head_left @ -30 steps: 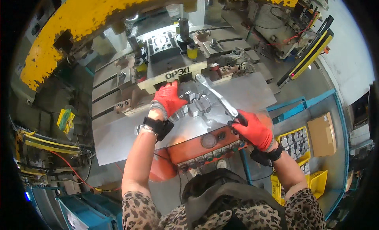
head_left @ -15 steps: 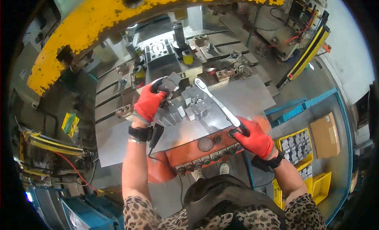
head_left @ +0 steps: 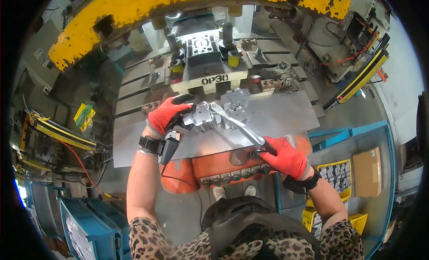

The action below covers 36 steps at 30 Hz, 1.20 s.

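My left hand (head_left: pixel 169 115), in a red glove with dark fingertips, is closed on the left edge of a bent grey metal part (head_left: pixel 202 115) low over the steel plate (head_left: pixel 277 119). My right hand (head_left: pixel 286 157), gloved in red too, grips the dark handle of a shiny ratchet wrench (head_left: pixel 245 129). The wrench slants up and leftward, with its round head beside the held part; whether they touch I cannot tell. Just right of the head, more grey metal parts (head_left: pixel 237 99) sit on the plate, partly hidden behind the wrench.
Beyond the plate stands a press die (head_left: pixel 205 50) with dark guide posts, under a chipped yellow press frame (head_left: pixel 129 10). An orange control box (head_left: pixel 178 173) with buttons lies at the plate's near edge. Right are a yellow bin of parts (head_left: pixel 335 175) and a cardboard box (head_left: pixel 367 173).
My left hand has lowered the metal part, its flat face now turned up. The wrench head has come down and left, close to that part. The whole view has shifted.
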Available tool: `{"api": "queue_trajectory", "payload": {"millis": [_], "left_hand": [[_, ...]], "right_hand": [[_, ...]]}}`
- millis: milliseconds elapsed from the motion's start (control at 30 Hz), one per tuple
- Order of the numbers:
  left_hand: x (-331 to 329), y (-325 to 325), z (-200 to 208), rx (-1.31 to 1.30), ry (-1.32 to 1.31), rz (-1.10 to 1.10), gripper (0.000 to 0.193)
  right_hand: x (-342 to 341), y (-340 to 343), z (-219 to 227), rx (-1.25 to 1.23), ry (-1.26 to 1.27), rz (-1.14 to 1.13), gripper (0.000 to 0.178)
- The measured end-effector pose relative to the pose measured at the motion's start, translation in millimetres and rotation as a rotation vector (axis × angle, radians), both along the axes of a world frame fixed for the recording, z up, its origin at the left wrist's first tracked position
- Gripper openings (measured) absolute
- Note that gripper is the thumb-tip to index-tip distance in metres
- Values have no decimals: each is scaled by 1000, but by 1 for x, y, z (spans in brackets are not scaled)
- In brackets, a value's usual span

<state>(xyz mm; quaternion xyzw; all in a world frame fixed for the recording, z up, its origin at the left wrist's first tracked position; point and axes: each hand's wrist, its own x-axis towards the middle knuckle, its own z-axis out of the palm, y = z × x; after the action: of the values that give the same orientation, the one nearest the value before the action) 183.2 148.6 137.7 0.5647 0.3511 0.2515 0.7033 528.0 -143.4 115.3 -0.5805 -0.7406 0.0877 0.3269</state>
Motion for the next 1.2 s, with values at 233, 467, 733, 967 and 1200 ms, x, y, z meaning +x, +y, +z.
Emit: {"api": "queue_trajectory", "payload": {"millis": [233,467,733,967,1200], "left_hand": [[-50,-1,-53,-30,-100,324,51],[-95,-55,-64,80,-55,428,53],[-167,-91,-93,36,3,595,56],[-178,-95,-91,27,54,639,58],[-166,-95,-92,27,20,609,57]], "right_hand": [[-9,67,69,-259,193,-100,34],[-4,235,96,-241,188,-298,40],[-6,325,84,-276,-95,-360,51],[-11,333,103,-275,-97,-313,42],[-24,329,95,-252,-283,-250,43]]}}
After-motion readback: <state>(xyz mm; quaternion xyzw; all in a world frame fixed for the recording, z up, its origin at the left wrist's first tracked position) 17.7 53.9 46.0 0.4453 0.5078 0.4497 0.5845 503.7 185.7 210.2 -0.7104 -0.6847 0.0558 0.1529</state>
